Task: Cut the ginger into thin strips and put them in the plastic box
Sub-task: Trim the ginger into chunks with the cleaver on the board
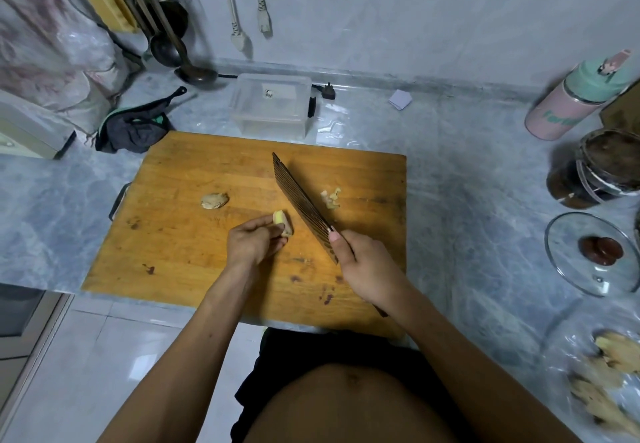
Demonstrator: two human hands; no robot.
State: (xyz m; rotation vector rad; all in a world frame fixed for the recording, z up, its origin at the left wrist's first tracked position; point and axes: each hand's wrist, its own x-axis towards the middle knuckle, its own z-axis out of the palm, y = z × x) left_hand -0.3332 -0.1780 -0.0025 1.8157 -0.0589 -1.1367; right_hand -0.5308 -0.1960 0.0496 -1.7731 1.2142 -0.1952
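While gripped by the right hand (363, 266) at the handle, knife (304, 207) angled across wooden cutting board (180, 242), blade just right of ginger piece (282, 223). Ginger piece pinched in left hand (251, 243) fingertips on the board. Cut strips (331, 197) right of blade. Second ginger lump (214, 200) lying apart, left. Plastic box (272, 105) behind board, lidless.

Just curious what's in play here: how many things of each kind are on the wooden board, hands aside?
Knife: 1
Whole ginger lump: 1
Ginger piece held by the left hand: 1
Cut ginger pile: 1
Total: 4
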